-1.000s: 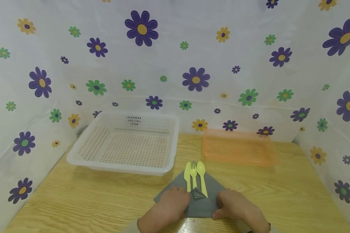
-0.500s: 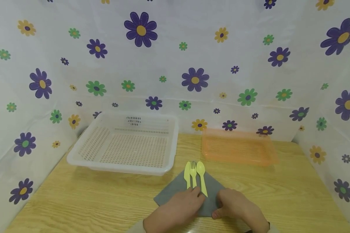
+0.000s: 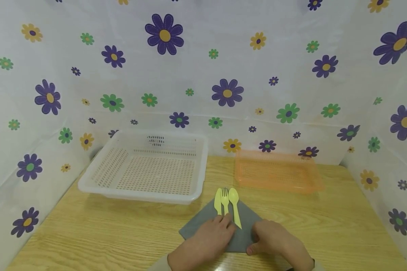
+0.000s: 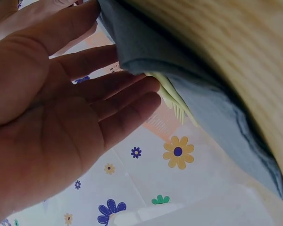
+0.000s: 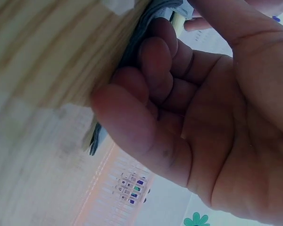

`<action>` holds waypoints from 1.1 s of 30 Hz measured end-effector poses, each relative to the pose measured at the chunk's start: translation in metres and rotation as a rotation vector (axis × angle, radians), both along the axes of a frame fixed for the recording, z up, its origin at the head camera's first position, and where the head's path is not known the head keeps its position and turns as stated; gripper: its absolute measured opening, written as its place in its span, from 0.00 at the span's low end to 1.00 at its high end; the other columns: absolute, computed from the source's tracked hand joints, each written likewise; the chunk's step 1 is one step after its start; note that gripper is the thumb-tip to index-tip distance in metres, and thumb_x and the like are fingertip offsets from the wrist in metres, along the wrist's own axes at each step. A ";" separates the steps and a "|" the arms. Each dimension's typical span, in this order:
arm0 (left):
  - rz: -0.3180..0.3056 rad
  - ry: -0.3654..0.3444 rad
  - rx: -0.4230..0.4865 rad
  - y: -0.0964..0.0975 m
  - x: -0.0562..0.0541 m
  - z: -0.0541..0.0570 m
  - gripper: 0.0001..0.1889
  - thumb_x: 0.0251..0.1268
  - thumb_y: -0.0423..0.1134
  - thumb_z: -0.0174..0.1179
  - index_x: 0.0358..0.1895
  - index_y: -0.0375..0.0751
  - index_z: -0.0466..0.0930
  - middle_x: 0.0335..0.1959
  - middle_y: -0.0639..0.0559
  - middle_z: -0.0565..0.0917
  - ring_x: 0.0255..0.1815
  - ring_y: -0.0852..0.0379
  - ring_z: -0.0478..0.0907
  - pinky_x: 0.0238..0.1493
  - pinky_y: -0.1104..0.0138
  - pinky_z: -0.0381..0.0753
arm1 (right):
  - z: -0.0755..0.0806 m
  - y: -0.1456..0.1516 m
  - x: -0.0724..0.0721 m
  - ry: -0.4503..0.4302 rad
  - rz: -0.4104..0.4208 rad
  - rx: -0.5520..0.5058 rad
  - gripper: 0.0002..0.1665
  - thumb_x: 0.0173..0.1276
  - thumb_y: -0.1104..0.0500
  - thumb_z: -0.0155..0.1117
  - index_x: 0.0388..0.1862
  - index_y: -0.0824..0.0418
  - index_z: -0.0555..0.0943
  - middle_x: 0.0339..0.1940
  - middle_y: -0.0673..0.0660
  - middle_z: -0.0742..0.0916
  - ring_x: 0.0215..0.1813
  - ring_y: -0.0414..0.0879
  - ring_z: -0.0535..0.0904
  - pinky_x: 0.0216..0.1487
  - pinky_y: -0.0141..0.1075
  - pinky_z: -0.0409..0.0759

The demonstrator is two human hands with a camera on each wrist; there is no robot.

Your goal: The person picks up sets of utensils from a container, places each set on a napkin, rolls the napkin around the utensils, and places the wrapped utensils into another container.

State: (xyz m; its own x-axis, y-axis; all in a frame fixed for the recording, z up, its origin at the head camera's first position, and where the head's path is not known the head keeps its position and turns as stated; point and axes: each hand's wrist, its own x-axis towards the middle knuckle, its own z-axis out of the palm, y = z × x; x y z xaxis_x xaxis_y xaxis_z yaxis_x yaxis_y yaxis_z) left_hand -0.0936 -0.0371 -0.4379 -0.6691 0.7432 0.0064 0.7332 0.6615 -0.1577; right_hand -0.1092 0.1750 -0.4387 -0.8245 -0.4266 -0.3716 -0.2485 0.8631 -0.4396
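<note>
A folded grey napkin lies on the table, with a yellow knife, fork and spoon side by side on it, heads pointing away. My left hand rests over the napkin and the cutlery's lower ends; its fingers look fairly straight in the left wrist view and hide the fold there. At the napkin's right side, my right hand holds the edge with curled fingers, thumb near the front corner.
A white perforated basket stands at the back left of the wooden table. Farther right sits a shallow orange basket. A white flowered sheet closes off the back and both sides.
My left hand has moved right and slightly forward from the napkin's left part, now covering the central fold and the handle ends. My right hand has stayed in place.
</note>
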 end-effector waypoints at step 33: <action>-0.128 0.162 -0.153 0.013 0.015 -0.009 0.20 0.77 0.44 0.51 0.66 0.45 0.73 0.68 0.45 0.72 0.68 0.51 0.71 0.61 0.69 0.74 | 0.005 0.000 0.006 0.121 -0.060 0.107 0.27 0.49 0.49 0.82 0.37 0.66 0.80 0.29 0.56 0.80 0.31 0.48 0.75 0.32 0.44 0.77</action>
State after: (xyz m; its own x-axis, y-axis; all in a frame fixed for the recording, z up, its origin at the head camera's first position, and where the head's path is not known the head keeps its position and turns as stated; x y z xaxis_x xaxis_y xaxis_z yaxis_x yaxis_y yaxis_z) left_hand -0.0787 -0.0246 -0.4473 -0.5691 0.8221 -0.0135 0.7665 0.5245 -0.3708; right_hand -0.1029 0.1754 -0.4341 -0.8891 -0.3384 -0.3082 -0.2404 0.9183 -0.3145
